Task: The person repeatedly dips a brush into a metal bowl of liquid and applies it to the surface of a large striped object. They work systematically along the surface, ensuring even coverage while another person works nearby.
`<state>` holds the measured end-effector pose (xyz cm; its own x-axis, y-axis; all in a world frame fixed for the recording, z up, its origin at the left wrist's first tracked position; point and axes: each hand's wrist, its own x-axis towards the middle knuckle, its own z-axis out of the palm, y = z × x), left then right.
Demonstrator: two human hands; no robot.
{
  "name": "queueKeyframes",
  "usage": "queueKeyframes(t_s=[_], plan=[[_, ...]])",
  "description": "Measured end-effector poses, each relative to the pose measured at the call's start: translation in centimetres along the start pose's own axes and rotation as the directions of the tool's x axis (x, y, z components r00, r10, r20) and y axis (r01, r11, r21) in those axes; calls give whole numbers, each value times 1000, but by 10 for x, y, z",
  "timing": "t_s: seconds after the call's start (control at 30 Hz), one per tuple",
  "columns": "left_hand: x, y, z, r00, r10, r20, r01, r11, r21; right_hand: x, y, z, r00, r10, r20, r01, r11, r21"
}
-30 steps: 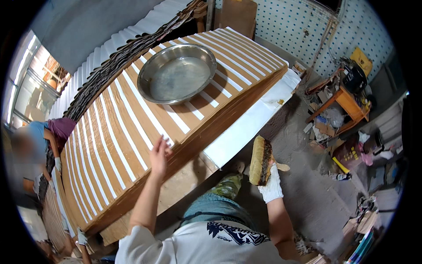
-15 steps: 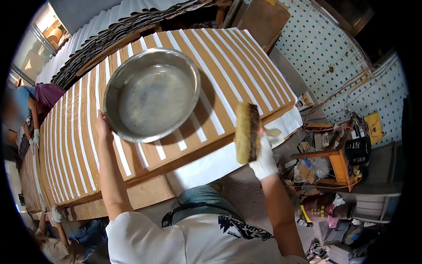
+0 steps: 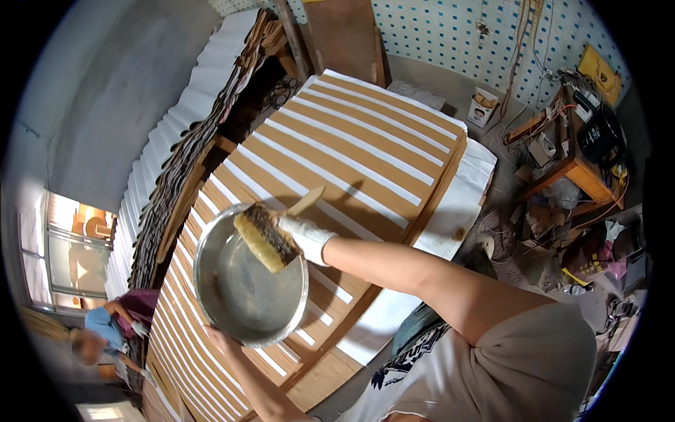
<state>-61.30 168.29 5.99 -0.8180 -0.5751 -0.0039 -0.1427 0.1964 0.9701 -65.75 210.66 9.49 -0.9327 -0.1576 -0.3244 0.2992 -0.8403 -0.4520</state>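
Currently: right hand (image 3: 304, 238), white-gloved, closed around wooden handle of wide brush (image 3: 266, 241), bristle end lowered into round metal basin (image 3: 242, 309). Basin resting on stack of brown sheets with white stripes (image 3: 365, 148). Left hand (image 3: 223, 340) at basin's near rim, grip not discernible. Second person (image 3: 112, 327) at far left.

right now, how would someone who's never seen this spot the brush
Find the big stack of brown sheets with white stripes; a round metal basin sits on it. The brush dips into the basin's upper edge, held by the gloved right hand: wide yellowish bristles, pale wooden handle.
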Motion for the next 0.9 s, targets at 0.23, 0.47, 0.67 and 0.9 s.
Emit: queueKeyframes(t_s=[0.23,0.47,0.67,0.9], plan=[[-89,75,51,977,43,-209,-10,988,157,6,-47,-38,997,81,-18,-79,993,85],[-211,130,220,932,3,-363,77,976,204,3,-196,-138,990,122,-67,-110,981,157],[-311,114,416,946,-216,-243,185,972,-145,4,-383,-265,988,-82,-132,55,978,-201],[-417,105,694,947,-305,102,320,860,-397,-18,-616,-432,800,-325,-505,141,919,-368]])
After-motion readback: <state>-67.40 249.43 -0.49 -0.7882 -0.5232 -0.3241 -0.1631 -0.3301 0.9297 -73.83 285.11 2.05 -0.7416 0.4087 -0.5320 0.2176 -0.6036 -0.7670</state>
